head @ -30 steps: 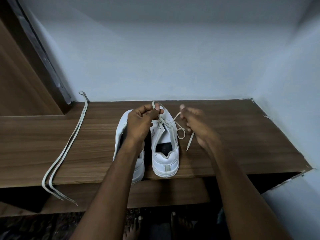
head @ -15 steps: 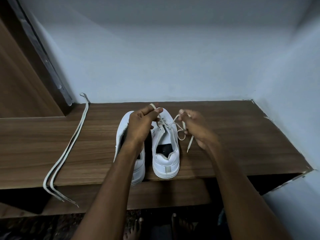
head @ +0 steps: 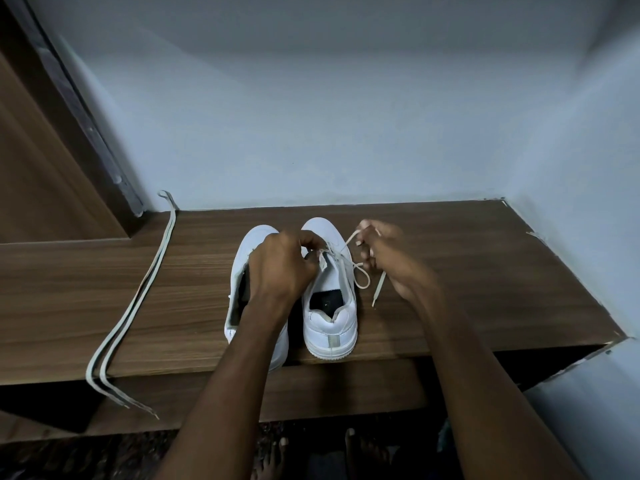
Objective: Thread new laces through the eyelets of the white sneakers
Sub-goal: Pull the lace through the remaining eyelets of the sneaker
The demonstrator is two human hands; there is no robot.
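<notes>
Sneakers: two white ones side by side on the bench [head: 485, 271], heels toward the person; left sneaker [head: 256, 237], right sneaker [head: 332, 323].
Left hand [head: 280, 265]: fingers curled, pinching the lace [head: 360, 275] at the right sneaker's eyelets.
Right hand [head: 388, 258]: pinching the lace, looped beside the sneaker.
Spare lace [head: 138, 299]: doubled, draped over the bench's front edge, well left.

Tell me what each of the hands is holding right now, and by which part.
Right hand pinches the cream flat lace partway along its free end. Left hand curls over the right white sneaker's eyelets; its exact hold is hidden.
</notes>
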